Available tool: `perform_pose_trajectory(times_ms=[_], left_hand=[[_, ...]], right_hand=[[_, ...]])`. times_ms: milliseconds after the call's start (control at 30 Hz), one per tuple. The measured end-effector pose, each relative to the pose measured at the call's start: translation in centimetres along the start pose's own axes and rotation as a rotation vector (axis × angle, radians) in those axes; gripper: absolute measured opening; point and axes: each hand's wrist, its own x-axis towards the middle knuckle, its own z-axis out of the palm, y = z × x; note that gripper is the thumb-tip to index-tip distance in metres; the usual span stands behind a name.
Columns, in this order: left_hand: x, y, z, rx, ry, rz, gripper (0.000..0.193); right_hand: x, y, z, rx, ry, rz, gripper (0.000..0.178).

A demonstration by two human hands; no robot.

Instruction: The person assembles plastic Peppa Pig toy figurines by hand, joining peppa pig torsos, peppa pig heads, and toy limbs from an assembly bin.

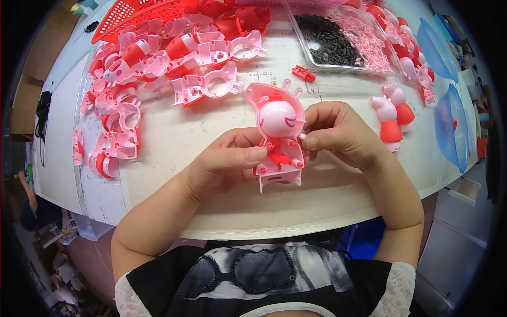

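Observation:
In front of me I hold the pink and red half shell of a toy figure (282,161), its hollow side facing up. A round pale pink ball with magenta markings (278,119) sits in its head part, and a red inner piece (278,153) lies in the body part among pegs. My left hand (224,164) is closed on the shell's left edge, thumb on top. At the right edge, my right hand (338,134) pinches a small pale pink piece (302,137) against the shell's side. Its lower fingers are partly hidden.
Many pink and red half shells (216,84) spread across the left. A clear tray (327,67) of small black and pink parts stands at the back. Nearby are a red block (304,74), assembled figures (390,119), blue bowls (451,129) and a red basket (113,24).

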Motion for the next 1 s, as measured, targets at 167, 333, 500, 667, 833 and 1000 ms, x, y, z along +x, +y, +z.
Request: perform_pose_trajectory(times_ms=[167, 333, 500, 667, 833, 1000], left_hand=[[-0.2, 0.0, 0.2, -0.031, 0.042, 0.008, 0.066], [-0.2, -0.2, -0.2, 0.005, 0.022, -0.001, 0.063], [-0.3, 0.0, 0.1, -0.016, -0.008, -0.01, 0.064], [0.0, 0.1, 0.3, 0.01, 0.096, 0.036, 0.07], [0.4, 0.1, -0.1, -0.034, 0.111, 0.073, 0.07], [0.5, 0.1, -0.2, -0.054, 0.131, 0.076, 0.07]], right_hand=[[-0.2, -0.5, 0.6, 0.002, 0.12, 0.1, 0.018], [-0.2, -0.3, 0.4, -0.058, 0.13, 0.096, 0.016], [-0.3, -0.3, 0.4, -0.07, 0.1, 0.027, 0.014], [-0.3, -0.6, 1.1, -0.185, 0.18, -0.055, 0.013], [-0.4, 0.0, 1.0, -0.279, 0.248, -0.236, 0.009], [0.1, 0.6, 0.9, -0.293, 0.298, -0.322, 0.007]])
